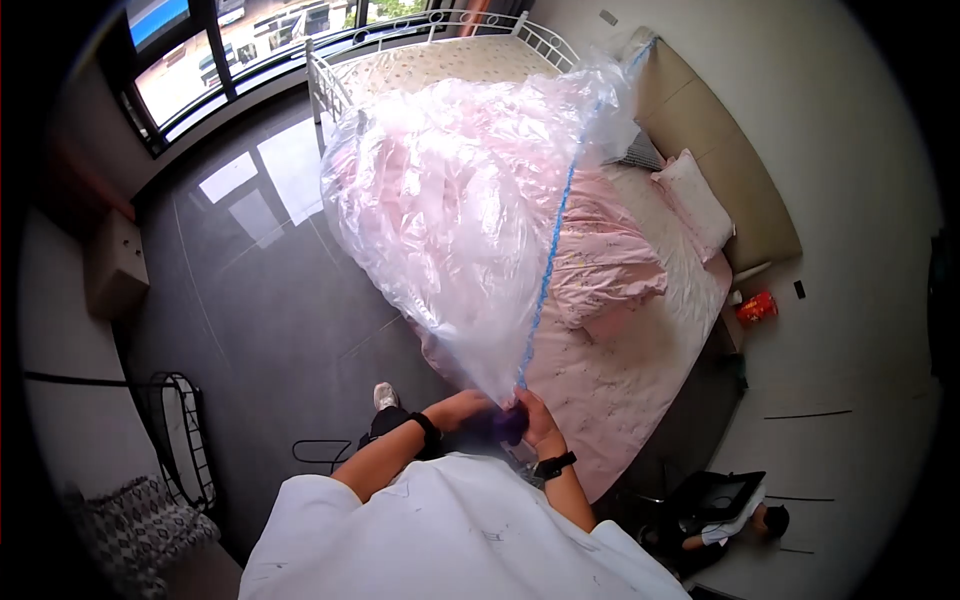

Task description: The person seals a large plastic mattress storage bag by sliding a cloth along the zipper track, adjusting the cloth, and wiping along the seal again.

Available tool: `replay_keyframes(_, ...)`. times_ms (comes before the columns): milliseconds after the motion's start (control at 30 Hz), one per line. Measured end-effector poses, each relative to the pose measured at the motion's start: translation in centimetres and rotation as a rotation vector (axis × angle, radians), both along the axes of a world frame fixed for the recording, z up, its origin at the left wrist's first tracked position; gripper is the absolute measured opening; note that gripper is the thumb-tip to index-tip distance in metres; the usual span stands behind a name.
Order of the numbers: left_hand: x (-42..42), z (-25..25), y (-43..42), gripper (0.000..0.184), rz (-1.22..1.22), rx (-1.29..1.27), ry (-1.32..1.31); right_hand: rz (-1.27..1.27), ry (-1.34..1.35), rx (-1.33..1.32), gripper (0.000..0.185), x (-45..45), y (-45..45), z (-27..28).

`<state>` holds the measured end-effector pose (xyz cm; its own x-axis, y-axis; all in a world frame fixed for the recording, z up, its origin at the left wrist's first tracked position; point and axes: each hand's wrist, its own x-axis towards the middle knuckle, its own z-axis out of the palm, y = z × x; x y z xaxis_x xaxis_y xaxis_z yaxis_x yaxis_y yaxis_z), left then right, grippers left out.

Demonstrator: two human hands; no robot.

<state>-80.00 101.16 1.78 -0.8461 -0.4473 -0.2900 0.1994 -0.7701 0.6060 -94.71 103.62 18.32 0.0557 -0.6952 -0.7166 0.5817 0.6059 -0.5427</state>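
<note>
A large clear plastic sheet [450,210] with a blue edge strip [556,240] spreads over the pink bedding and narrows to a corner at my hands. My right hand [462,410] is close to that corner, its fingers blurred. My left hand [540,415] is closed on the corner of the sheet. Between the two hands is a dark purple object [511,425], too blurred to name. Under the sheet and to its right lies a pink quilt [610,250].
The bed's headboard [710,140] and pillows [695,205] are at the right. A white metal-railed bed [440,55] stands beyond. A red container [757,307] is beside the headboard. A seated person [735,525] is at the lower right. A cabinet [115,265] stands left.
</note>
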Motion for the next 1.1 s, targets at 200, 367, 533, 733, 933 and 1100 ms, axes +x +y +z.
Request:
replay_keyframes(200,-2.4,0.9,5.2,0.024,0.063,-0.144,0.038,0.356,0.118,-0.19,0.021,-3.9,4.9,-1.6)
replay_keyframes(367,-8.2,6.6,12.0,0.024,0.353,0.127,0.024,0.228,-0.044,-0.082,0.025,-9.8,10.4,-6.4)
replay_keyframes(533,-12.3,7.5,18.5,0.018,0.607,0.557,0.034,0.159,-0.367,-0.02,0.025,-13.7,16.2,-7.3)
replay_keyframes(733,-15.7,8.2,23.0,0.018,0.678,0.484,0.043,0.149,-0.563,-0.049,0.022,-16.4,19.2,-5.1)
replay_keyframes(933,-15.3,11.0,24.6,0.027,0.73,0.37,-0.007,0.074,-0.374,-0.135,0.02,-15.2,20.3,-2.9)
replay_keyframes(1100,-15.1,12.8,26.6,0.028,0.726,0.496,0.062,0.116,-0.298,-0.194,0.024,-15.5,21.8,-1.2)
